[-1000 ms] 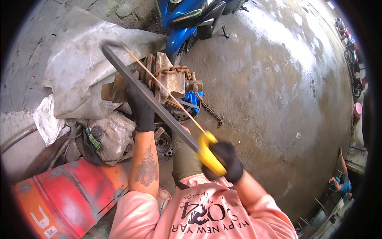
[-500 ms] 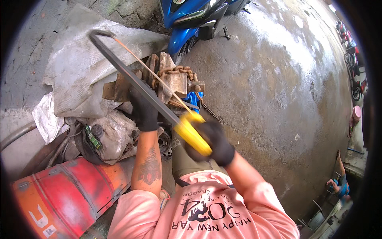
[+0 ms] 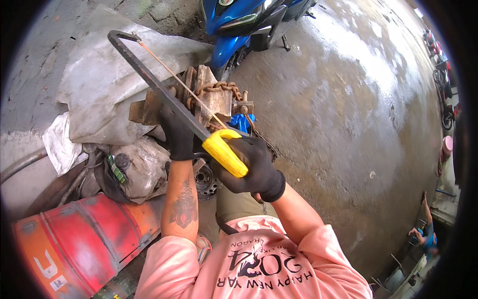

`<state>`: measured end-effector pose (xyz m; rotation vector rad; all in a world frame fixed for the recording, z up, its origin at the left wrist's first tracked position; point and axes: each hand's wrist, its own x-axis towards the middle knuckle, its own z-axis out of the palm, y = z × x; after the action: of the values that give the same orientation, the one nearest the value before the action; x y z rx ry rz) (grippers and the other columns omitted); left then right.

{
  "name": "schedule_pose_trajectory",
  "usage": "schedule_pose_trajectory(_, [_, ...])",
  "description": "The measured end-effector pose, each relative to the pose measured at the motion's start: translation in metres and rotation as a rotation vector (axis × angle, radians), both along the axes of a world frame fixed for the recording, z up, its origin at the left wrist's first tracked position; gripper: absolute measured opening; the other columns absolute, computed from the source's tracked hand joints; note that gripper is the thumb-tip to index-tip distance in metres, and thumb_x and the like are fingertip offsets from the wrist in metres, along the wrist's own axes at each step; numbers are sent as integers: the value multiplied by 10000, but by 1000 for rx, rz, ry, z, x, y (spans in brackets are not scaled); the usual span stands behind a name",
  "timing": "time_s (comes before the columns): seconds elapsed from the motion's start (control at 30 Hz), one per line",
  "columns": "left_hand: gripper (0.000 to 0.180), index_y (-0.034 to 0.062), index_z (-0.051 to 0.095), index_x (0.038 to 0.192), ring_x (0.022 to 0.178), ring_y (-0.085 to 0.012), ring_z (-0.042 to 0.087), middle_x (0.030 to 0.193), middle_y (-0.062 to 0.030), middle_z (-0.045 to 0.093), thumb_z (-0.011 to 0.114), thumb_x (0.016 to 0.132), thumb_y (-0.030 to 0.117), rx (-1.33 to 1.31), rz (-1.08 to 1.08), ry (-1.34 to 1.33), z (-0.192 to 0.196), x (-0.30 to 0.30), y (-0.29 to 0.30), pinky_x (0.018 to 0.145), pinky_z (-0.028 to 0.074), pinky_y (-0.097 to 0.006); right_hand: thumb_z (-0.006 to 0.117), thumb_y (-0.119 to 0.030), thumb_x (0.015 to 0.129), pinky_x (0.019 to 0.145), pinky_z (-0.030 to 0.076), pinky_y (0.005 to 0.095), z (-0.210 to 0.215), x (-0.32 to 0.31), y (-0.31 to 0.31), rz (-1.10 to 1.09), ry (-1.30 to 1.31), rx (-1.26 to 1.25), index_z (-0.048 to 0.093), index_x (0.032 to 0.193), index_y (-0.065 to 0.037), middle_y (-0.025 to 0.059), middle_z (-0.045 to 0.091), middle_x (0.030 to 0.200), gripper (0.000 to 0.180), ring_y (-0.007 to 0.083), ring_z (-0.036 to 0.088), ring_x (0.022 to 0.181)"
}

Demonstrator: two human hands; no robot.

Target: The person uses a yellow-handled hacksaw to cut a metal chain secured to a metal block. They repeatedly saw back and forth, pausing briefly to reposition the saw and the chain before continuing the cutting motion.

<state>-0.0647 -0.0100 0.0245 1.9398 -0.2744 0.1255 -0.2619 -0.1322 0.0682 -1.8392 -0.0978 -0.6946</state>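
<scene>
A hacksaw with a black frame [image 3: 164, 94], a thin orange blade [image 3: 174, 75] and a yellow handle [image 3: 225, 155] slants across a rusty bench vise [image 3: 219, 103]. My right hand [image 3: 251, 164], in a black glove, is wrapped round that handle. The blade passes over the vise near its jaws; whatever it touches there is too small to make out. My left hand [image 3: 178, 132], also gloved in black, is closed against the left side of the vise. Its fingers are partly behind the saw frame, which hides what they hold. A rusty chain [image 3: 219, 87] loops over the vise.
A blue motorcycle [image 3: 239, 30] stands beyond the vise. A red and orange drum [image 3: 89, 239] lies at lower left, below a dusty bundle [image 3: 142, 167]. Grey sheeting [image 3: 104, 74] spreads at far left. Another person [image 3: 425, 234] is at the far right, across the wet concrete floor [image 3: 338, 149].
My right hand has drawn the hacksaw handle a little to the left, and the saw's far end has shifted slightly up and left. My left hand has stayed by the vise.
</scene>
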Motion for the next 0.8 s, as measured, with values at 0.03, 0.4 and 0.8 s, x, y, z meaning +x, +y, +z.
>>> schedule_pose_trajectory(0.03, [414, -119, 593, 1304, 1036, -323, 671, 1122, -251, 690, 602, 969, 124, 130, -4, -103, 3, -2, 6, 938, 512, -408, 758, -82, 717, 570, 492, 396, -17, -16, 9, -35, 6, -11, 667, 848, -96, 92, 591, 721, 160, 300, 622, 623])
schedule_pose_trajectory(0.4, [350, -101, 610, 1292, 1167, -296, 637, 1251, -226, 665, 513, 985, 37, 114, -91, -156, 1, -8, 4, 1044, 468, -408, 760, -84, 723, 624, 515, 365, 9, -16, -4, 46, 58, -60, 713, 943, -78, 100, 653, 771, 225, 299, 638, 650])
schedule_pose_trajectory(0.8, [330, -92, 607, 1285, 1056, -315, 666, 1199, -186, 685, 526, 1015, 79, 330, 61, -271, 5, -13, 6, 946, 515, -422, 752, -79, 711, 538, 488, 403, 2, -43, 1, -55, 75, -334, 667, 824, -105, 80, 612, 701, 143, 314, 608, 569])
